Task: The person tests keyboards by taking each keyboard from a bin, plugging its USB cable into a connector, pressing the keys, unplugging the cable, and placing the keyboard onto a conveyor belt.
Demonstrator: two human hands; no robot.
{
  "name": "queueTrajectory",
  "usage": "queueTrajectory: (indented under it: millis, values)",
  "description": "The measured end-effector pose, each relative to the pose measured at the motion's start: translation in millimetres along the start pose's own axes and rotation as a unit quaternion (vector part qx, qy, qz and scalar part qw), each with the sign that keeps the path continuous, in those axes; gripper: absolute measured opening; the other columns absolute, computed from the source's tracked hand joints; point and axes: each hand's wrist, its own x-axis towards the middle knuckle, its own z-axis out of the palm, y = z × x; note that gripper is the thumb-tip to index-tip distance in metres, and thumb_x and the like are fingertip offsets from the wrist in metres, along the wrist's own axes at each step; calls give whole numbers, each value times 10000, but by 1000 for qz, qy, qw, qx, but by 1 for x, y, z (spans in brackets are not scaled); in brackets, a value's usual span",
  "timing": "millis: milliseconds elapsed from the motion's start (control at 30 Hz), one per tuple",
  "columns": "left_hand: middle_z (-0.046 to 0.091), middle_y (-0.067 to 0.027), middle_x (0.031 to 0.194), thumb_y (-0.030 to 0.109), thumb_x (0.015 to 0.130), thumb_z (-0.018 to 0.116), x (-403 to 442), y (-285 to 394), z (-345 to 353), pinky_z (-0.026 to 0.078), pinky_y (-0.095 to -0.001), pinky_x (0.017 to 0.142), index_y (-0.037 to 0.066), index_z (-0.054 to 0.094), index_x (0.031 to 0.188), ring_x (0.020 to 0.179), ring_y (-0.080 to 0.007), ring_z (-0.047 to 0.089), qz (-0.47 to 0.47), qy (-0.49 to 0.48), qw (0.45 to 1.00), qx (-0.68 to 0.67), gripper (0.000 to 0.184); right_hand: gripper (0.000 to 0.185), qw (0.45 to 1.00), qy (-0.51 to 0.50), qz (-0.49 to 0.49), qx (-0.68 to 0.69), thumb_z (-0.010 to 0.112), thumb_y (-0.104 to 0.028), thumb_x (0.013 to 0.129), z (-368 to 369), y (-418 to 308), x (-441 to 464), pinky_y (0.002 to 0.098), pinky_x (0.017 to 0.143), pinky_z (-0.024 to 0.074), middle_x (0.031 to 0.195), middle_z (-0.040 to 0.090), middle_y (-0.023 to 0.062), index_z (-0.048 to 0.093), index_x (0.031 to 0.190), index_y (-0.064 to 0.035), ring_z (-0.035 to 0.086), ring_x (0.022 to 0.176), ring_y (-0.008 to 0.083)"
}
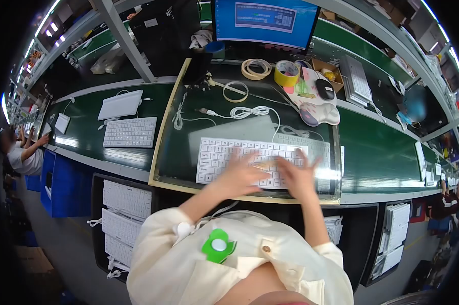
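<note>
A white keyboard (216,160) lies flat on a glass-topped board, its coiled white cable (249,112) running up behind it. My left hand (237,175) is over its middle keys, fingers stretched out and smeared by motion. Over the right part of the keys is my right hand (298,178), fingers spread and also blurred. Between the two hands shows a small tan shape (264,165), too blurred to name. Neither hand visibly grips anything. Part of the keys is hidden under my fingers.
A monitor (265,23) stands behind. Yellow tape (286,73), a mouse (325,89) and a wrist-rest pad (318,113) lie at the back right. Another keyboard (130,132) is on the left bench. Black bins with keyboards (125,216) stand below; a person (26,155) sits far left.
</note>
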Motion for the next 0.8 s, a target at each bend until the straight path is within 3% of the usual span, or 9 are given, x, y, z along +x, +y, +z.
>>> queueTrajectory:
  millis: [100,167,267,367,400,500,600,633,800]
  values:
    - [492,97,1281,281,756,658,60,34,51,186,-690,974,227,595,1087,1282,-233,318,157,21,987,35,341,331,989,52,132,-32,570,-151,840,-17,51,-34,689,1004,-35,1060,642,-64,587,1153,-255,383,1256,305]
    - [507,100,1258,271,758,653,56,28,45,161,-686,987,234,591,1092,1256,-221,347,127,-27,991,8,341,369,979,56,185,-59,567,-142,847,-26,56,-38,640,1037,20,1081,638,-24,549,1208,-216,446,1204,305]
    - [558,111,1182,276,746,665,10,3,12,106,-672,1013,243,605,1080,1173,-214,426,27,-61,998,-9,341,406,968,136,148,150,577,-142,845,-11,61,-24,565,1052,160,1103,629,40,516,1246,-163,522,1118,300]
    - [645,85,1008,320,657,741,-62,-26,-24,70,-626,1049,202,677,949,1060,-213,500,-95,23,995,16,322,429,915,166,181,321,584,-139,841,-5,36,6,495,999,305,1128,612,99,499,1261,-121,574,1027,296]
    - [647,77,1001,335,658,737,-82,-32,-40,109,-621,1054,210,670,979,1047,-226,500,-127,29,990,49,351,428,928,173,162,288,578,-146,843,-4,31,15,497,931,369,1131,605,111,498,1262,-113,573,999,305]
    - [654,39,986,315,686,730,-114,-40,-73,212,-571,1033,168,671,966,1046,-229,498,-242,50,964,99,322,406,969,145,143,138,566,-148,845,1,25,7,481,942,361,1098,616,108,509,1245,-104,568,984,307]
    - [653,-14,1019,283,719,713,-118,-61,-73,317,-450,1005,131,663,988,1062,-264,505,-317,91,944,29,313,313,969,223,103,-42,612,-152,790,24,16,-49,526,1032,223,969,659,23,618,1103,-139,511,1045,284]
    - [650,-41,1036,266,742,694,-110,-69,-72,344,-421,990,115,663,984,1042,-275,519,-301,112,947,6,287,286,968,218,112,-51,620,-153,780,23,9,-67,527,1038,209,925,668,6,639,1065,-136,496,1050,277]
    - [594,-91,1155,172,801,628,-25,-107,-66,361,-401,983,97,615,1080,1095,-280,507,-182,116,976,42,290,251,955,220,145,-133,640,-171,769,22,-13,-86,544,1054,134,1098,587,5,660,1016,-212,368,1167,317]
